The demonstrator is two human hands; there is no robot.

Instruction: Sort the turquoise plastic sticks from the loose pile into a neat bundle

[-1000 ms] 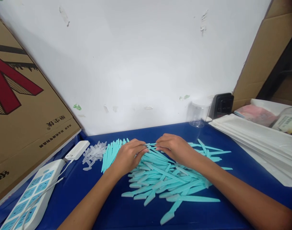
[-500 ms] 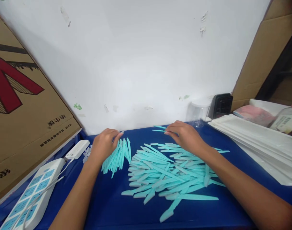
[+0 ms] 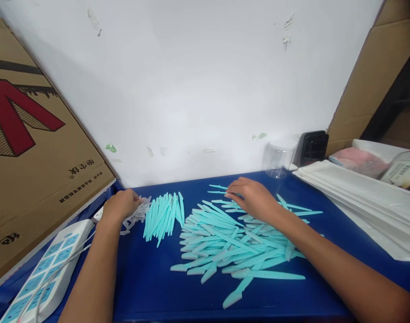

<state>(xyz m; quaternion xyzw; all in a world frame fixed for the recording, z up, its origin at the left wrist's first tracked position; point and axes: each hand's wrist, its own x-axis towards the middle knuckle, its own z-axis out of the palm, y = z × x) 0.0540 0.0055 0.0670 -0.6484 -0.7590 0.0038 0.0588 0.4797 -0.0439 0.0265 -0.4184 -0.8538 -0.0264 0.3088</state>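
Your right hand (image 3: pixel 251 196): fingers clamped on two turquoise sticks (image 3: pixel 217 192), far side of pile (image 3: pixel 221 240). Your left hand (image 3: pixel 121 204) at clear pieces (image 3: pixel 143 210), left; can't tell fingers' state.

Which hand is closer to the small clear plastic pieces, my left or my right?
Left. Your left hand is at the clear pieces; your right hand is off to their right, past the smaller turquoise pile.
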